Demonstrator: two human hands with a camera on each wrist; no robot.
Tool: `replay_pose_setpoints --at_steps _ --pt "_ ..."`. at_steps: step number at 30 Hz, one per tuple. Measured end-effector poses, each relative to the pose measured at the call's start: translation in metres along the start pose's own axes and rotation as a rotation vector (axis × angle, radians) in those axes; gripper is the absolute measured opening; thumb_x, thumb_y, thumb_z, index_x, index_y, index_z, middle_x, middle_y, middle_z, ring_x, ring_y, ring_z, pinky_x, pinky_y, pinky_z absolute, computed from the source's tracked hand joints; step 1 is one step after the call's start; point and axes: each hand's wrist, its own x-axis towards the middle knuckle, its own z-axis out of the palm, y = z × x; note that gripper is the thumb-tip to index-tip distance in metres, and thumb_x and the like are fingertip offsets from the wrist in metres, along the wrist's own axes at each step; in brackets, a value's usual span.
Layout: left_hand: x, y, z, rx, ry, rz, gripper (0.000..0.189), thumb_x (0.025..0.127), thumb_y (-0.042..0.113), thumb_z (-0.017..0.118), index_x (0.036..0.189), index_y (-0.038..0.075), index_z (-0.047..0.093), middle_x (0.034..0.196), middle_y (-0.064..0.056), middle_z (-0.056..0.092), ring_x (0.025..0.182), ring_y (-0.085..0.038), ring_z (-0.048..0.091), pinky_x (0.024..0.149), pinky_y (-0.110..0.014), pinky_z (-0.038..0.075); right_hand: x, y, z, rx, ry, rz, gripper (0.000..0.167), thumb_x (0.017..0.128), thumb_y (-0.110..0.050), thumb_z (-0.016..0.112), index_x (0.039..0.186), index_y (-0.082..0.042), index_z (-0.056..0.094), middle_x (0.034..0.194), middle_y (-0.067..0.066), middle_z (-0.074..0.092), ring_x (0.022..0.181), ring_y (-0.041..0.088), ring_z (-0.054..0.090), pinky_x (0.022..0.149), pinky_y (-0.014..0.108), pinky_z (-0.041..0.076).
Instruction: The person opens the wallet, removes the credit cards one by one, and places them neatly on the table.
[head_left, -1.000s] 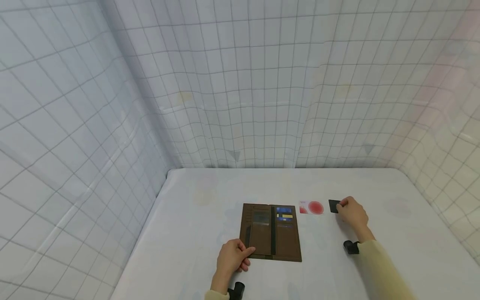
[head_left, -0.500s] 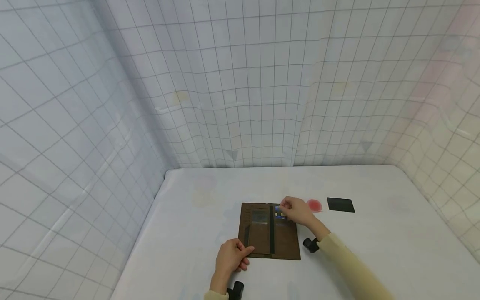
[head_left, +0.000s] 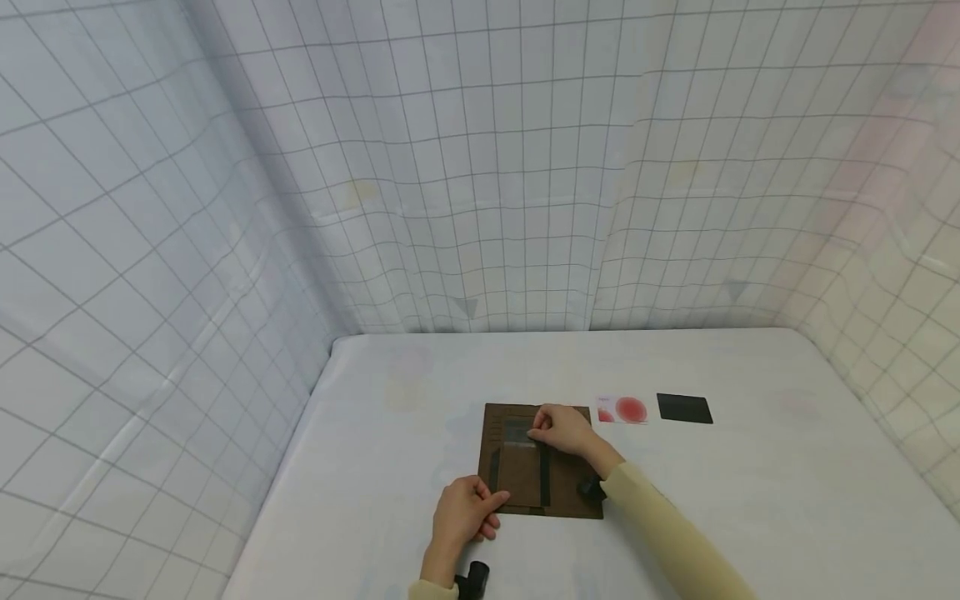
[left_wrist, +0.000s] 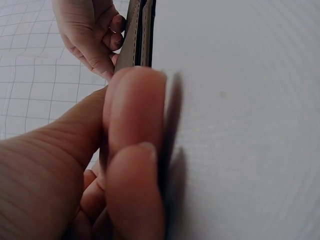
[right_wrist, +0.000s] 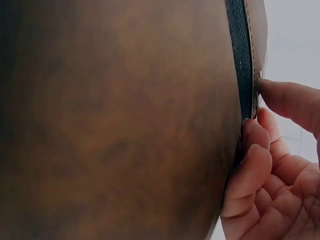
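Note:
A brown wallet (head_left: 573,496) lies spread open on the white table, with a clear window pocket (head_left: 517,430) and a dark strip down its middle. My left hand (head_left: 462,510) grips the wallet's near left corner, thumb on top. In the left wrist view, its curled fingers (left_wrist: 135,115) fill the foreground. My right hand (head_left: 564,429) reaches over the right side of the wallet and covers the card slots there. Its thumb and fingers (right_wrist: 247,172) pinch the stitched edge of the inner leaf beside the window pocket; the exact contact is partly hidden.
To the right of the wallet lie a white card with a red circle (head_left: 631,409) and a black card (head_left: 685,408). White gridded curtains (head_left: 465,167) stand behind the table (head_left: 375,433) and along both sides.
My right hand has let go of the black card, moved left across the wallet's card slots and reached the inner leaf. My left hand has stayed on the corner.

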Motion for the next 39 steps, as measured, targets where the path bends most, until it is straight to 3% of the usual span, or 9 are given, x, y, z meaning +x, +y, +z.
replay_pose_setpoints --at_steps 16,21,39 --pt "0.0024 0.0006 -0.0002 -0.002 -0.004 0.001 0.035 0.083 0.033 0.075 0.071 0.007 0.055 0.048 0.002 0.059 0.037 -0.011 0.057 0.036 -0.026 0.045 0.0061 0.0043 0.0002 0.026 -0.008 0.086 0.014 0.087 -0.024 0.071 0.086 -0.012 0.062 0.072 -0.005 0.054 0.062 0.011 0.049 0.059 0.028 0.041" --pt "0.0026 0.0001 -0.0002 -0.001 -0.003 0.013 0.035 0.083 0.032 0.074 0.07 0.007 0.055 0.048 0.003 0.059 0.037 -0.011 0.057 0.036 -0.026 0.045 0.0055 0.0032 -0.0003 0.064 -0.001 0.106 0.014 0.088 -0.022 0.069 0.085 -0.01 0.063 0.071 -0.003 0.056 0.056 0.012 0.051 0.054 0.029 0.044" --pt "0.0015 0.0002 -0.0005 0.001 -0.004 0.009 0.034 0.083 0.032 0.074 0.071 0.007 0.055 0.048 0.003 0.059 0.037 -0.011 0.057 0.036 -0.026 0.045 0.0093 0.0021 -0.0028 0.061 -0.075 0.144 0.02 0.089 -0.028 0.068 0.086 -0.009 0.065 0.069 -0.002 0.058 0.049 0.014 0.053 0.048 0.029 0.047"
